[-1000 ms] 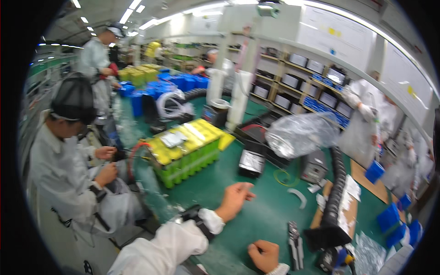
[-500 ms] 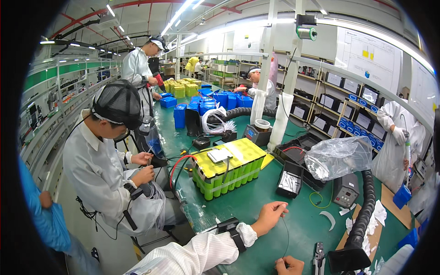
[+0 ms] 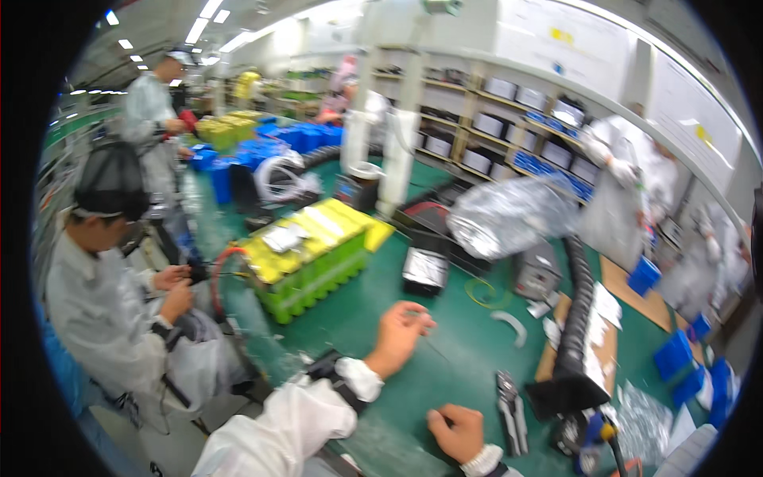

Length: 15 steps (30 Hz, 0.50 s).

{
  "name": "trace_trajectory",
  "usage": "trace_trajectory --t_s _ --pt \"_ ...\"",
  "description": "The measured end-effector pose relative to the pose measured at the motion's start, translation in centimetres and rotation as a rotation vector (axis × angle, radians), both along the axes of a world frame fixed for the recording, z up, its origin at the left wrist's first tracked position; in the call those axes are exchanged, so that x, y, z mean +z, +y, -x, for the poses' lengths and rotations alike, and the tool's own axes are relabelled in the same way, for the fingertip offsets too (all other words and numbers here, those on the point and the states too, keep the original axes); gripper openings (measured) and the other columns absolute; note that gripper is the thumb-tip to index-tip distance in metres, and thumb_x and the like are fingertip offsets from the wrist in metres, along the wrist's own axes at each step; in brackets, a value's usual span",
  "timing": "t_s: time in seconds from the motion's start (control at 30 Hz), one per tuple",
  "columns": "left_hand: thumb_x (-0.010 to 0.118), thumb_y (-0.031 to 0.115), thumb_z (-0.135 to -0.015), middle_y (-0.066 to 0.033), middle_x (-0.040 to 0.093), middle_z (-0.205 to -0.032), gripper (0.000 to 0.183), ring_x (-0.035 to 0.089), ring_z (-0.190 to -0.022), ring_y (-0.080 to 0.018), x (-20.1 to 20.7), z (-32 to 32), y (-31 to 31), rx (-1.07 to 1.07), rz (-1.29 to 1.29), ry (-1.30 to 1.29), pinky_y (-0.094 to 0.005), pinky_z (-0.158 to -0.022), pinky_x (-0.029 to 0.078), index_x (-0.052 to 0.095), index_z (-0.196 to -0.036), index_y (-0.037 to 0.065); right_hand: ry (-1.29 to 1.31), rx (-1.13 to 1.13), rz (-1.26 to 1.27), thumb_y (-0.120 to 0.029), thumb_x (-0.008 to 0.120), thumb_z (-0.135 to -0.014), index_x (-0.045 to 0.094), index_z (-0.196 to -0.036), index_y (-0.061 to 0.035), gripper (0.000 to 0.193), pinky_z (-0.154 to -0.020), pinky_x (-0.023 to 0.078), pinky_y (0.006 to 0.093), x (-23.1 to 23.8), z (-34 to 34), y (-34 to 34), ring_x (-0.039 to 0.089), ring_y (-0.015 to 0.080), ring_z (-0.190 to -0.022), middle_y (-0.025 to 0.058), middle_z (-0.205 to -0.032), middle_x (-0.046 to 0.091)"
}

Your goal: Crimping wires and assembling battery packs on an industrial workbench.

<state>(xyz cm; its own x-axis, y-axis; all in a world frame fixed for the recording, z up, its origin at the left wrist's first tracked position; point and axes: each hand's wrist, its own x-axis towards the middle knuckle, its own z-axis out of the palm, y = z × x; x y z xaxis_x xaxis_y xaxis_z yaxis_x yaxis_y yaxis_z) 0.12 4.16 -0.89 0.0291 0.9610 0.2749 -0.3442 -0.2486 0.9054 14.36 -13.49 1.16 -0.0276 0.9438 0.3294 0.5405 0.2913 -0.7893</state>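
Over the green bench, my left hand (image 3: 397, 338) is closed in a pinch, with a thin dark wire (image 3: 433, 348) trailing from its fingertips; blur hides the wire's lower part. Lower and to the right, my right hand (image 3: 458, 432) is curled closed above the bench, and what its fingers hold is hidden. Beside it lies a pair of hand pliers (image 3: 511, 413) with grey handles. A large battery pack (image 3: 310, 262) of green cells with a yellow top stands beyond my left hand, with red and black leads at its left end.
A black open box (image 3: 425, 270) with white pieces and a clear plastic bag (image 3: 513, 215) sit farther back. On the right are a soldering station (image 3: 538, 270), a black extraction hose (image 3: 574, 318) and blue packs (image 3: 674, 355). A co-worker (image 3: 119, 294) sits close on my left.
The view has swung right and blurred, so the scene sits farther left. Both hands keep their closed poses. More of my right wrist and more blue packs now show.
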Motion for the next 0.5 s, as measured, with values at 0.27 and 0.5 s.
trace_trajectory --t_s 0.27,0.5 --pt "0.063 0.005 -0.091 -0.0136 0.069 -0.084 0.014 0.059 -0.06 -0.0099 4.2 -0.3 -3.8 -0.593 0.213 0.048 -0.0238 -0.059 0.051 0.056 -0.102 0.0 0.53 -0.317 -0.013 -0.009 0.059 -0.093 0.061 -0.104 0.0016 0.016 -0.067 0.05 0.0263 -2.6 -1.9 1.6 0.061 0.0128 -0.073 0.0069 -0.081 0.063" --pt "0.058 0.001 -0.093 -0.0137 0.069 -0.092 0.025 0.064 -0.076 -0.0136 4.6 -2.0 -6.6 -0.869 0.246 0.185 -0.0269 -0.071 0.053 0.047 -0.116 -0.002 0.506 -0.244 -0.195 -0.002 0.065 -0.087 0.06 -0.112 0.0001 0.026 -0.071 0.051 0.0273 -1.5 -1.8 1.7 0.062 0.0145 -0.082 0.0111 -0.105 0.06"
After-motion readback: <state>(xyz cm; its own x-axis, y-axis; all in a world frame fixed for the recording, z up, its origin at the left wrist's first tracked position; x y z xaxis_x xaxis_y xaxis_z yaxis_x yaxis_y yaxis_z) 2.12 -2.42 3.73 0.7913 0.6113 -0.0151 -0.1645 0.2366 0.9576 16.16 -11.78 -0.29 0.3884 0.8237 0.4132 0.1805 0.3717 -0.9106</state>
